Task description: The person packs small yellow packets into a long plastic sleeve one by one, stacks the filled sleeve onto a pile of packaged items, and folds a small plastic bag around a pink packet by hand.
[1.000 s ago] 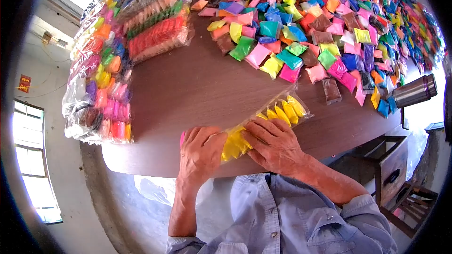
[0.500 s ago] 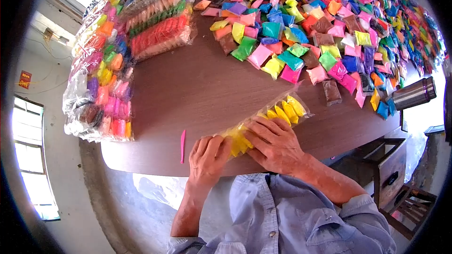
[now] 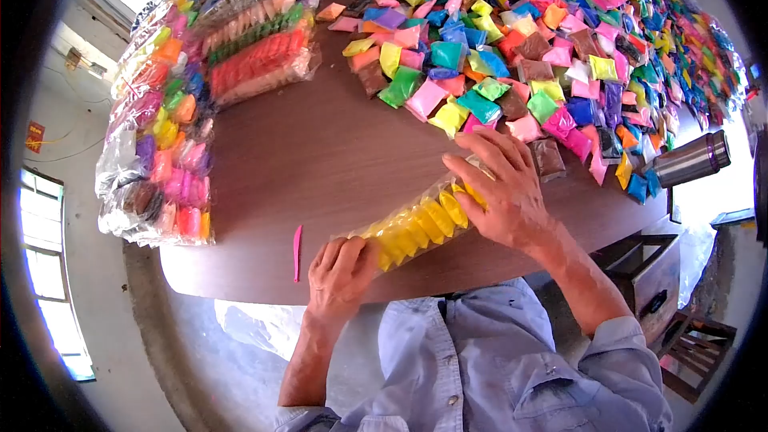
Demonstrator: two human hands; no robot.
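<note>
A long clear plastic bag with a row of yellow packets (image 3: 416,229) lies slanted near the table's front edge. My left hand (image 3: 342,276) has its fingers curled closed around the bag's left end. Over the right end is my right hand (image 3: 512,196), its fingers stretched and spread, covering the last packets there. Whether its fingertips touch the bag, I cannot tell. To the left of my left hand lies a thin pink plastic knife-like tool (image 3: 298,254).
A large heap of small colourful packets (image 3: 488,56) covers the back and right of the brown table (image 3: 304,152). Filled clear bags (image 3: 264,56) are stacked at the left. A metal flask (image 3: 692,158) lies at the right edge, above a wooden drawer unit (image 3: 656,272).
My right hand has moved up and right from the middle of the bag to its right end, and its fingers have spread. More yellow packets show. My left hand stays at the left end.
</note>
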